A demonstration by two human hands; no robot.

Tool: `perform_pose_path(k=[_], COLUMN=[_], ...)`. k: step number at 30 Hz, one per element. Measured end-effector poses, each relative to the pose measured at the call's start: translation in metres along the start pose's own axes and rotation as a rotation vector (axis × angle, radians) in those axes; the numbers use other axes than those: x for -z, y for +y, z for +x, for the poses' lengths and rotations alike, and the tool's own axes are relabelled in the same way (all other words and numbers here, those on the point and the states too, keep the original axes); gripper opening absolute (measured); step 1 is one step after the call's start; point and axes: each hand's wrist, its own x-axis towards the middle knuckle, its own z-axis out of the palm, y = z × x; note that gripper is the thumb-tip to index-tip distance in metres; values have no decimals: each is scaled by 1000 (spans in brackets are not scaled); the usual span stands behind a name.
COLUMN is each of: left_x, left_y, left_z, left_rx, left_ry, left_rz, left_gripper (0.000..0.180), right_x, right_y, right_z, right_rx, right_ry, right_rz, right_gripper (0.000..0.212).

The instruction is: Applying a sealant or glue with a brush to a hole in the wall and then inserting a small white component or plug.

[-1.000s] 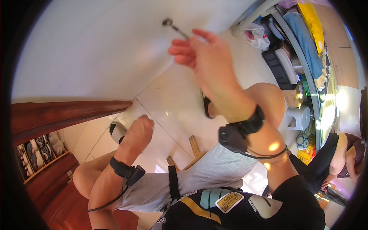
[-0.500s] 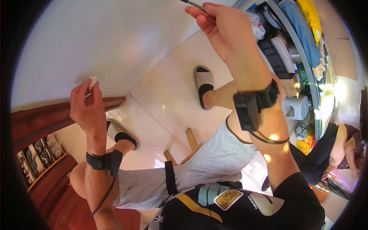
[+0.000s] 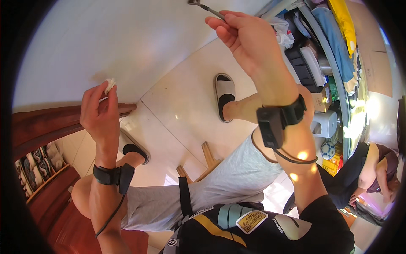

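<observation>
My left hand (image 3: 100, 116) pinches a small crumpled white wad (image 3: 110, 86), perhaps tissue or cloth, between thumb and fingers. It is close to the white wall (image 3: 139, 42), above the reddish-brown wooden edge; whether the wad touches the wall I cannot tell. Raised at the upper middle, my right hand (image 3: 253, 46) grips a slim metal tool (image 3: 211, 11) with a dark band and a small rounded head. That head reaches the top edge of the view, pointing toward the wall. Its exact kind is unclear. Both wrists wear black strapped devices.
Right of me stands a shelf rack (image 3: 334, 46) with bags, boxes and clothes. A white stool (image 3: 325, 124) and a ball (image 3: 328, 150) sit low beside it. Another person (image 3: 372, 169) is at the far right. Wooden legs (image 3: 207, 156) show near my knees; shoes (image 3: 40, 165) fill a lower-left rack.
My left hand has shifted slightly right and up along the wall with the wad. More of the tool in my right hand shows, including its rounded head. The view has shifted a little.
</observation>
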Motion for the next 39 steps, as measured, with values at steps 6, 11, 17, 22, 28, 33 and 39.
perform_pose_path(k=[6,11,17,22,28,33,39], left_x=[5,17,21,20,20,17,16], left_y=[15,2,5,1,6,3,9], left_z=[19,22,20,18,19,19,17], left_rx=[-4,-9,15,3,-15,-12,-15], left_ry=[99,153,132,100,68,61,23], left_rz=[13,58,42,-16,9,-18,-31], left_gripper=[20,20,21,20,20,20,19], right_x=[43,3,39,14,19,19,23], right_y=[-24,21,-16,-8,-25,0,-16], right_z=[35,22,20,10,10,24,23], right_rx=[174,107,234,182,181,59,174], right_ry=[-78,87,-128,41,-28,27,11], right_rz=[-2,-80,-192,-204,-201,-213,-217], right_gripper=[36,28,29,29,29,26,26])
